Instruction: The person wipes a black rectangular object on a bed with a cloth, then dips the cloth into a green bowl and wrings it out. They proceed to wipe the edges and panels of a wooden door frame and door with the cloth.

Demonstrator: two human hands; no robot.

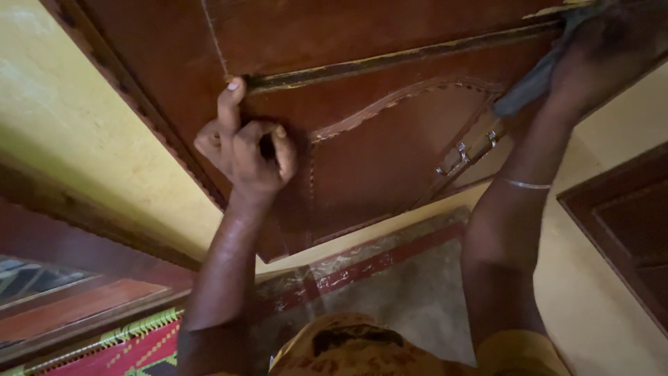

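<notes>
Head view: the left hand (245, 150) sits left of centre in the frame, fingers curled loosely with nothing in them, its forefinger raised so the tip rests against the pale groove where two panels of the dark wooden door (362, 146) meet. The right hand (598, 59), in the upper right corner and blurred, is clenched around a dark cloth (536, 83) that lies pressed on the door's upper rail; a thin bangle (525, 184) circles that wrist. Below the cloth, right of centre, a metal latch (467, 154) stands out from the wood. Further out lie the yellow wall (76, 125), a second brown panel (623, 223) at the right edge, and a patterned mat (132, 348) in the lower left corner on the floor (417, 292). The likely trouble is the cloth or the bangle catching on the latch as the arm sweeps. The door looks only lightly steadied by one fingertip, so a hard push could swing it away and leave the reaching arm unsupported. The carved beading along the panel edges could also snag threads.
</notes>
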